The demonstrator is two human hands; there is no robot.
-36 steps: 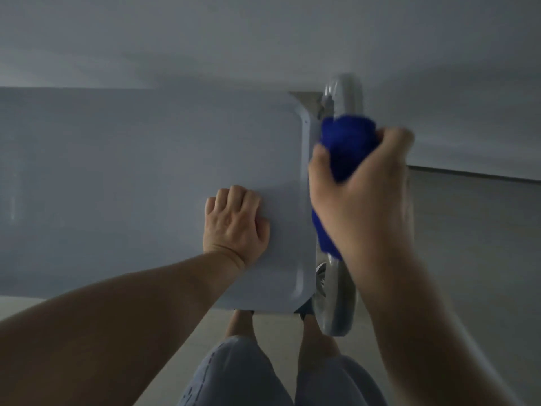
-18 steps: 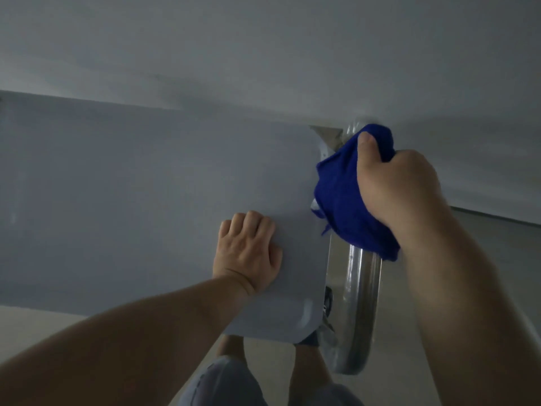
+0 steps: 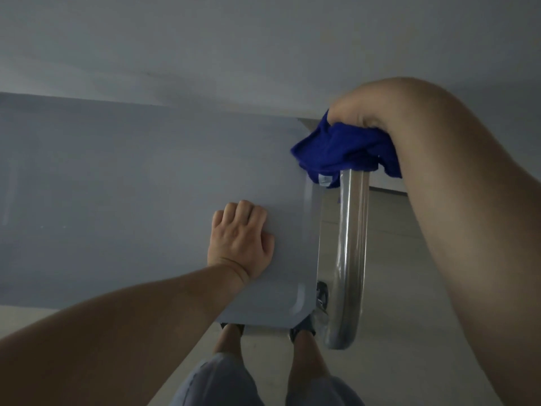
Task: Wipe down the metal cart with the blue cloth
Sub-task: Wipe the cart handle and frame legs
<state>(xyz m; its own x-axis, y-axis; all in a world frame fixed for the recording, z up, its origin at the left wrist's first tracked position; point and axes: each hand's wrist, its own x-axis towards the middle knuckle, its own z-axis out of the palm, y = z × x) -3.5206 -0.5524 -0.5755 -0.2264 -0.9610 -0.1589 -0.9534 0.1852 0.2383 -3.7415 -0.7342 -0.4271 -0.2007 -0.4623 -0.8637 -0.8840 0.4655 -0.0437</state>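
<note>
The metal cart [image 3: 117, 186] fills the left and middle, seen from above as a flat grey top with a raised rim. A shiny tubular handle [image 3: 351, 244] runs along its right end. My right hand [image 3: 360, 111] grips the bunched blue cloth [image 3: 342, 150] at the far end of that handle, the wrist bent over it. My left hand [image 3: 241, 238] rests on the cart top near the right rim with its fingers curled under, holding nothing.
A pale wall [image 3: 205, 48] stands right behind the cart. Light floor [image 3: 424, 288] lies to the right of the handle. My legs and feet [image 3: 304, 332] stand at the cart's near edge, partly under it.
My right hand has slid the blue cloth along the handle from its middle to the far end, baring most of the tube. My left hand has stayed on the cart top.
</note>
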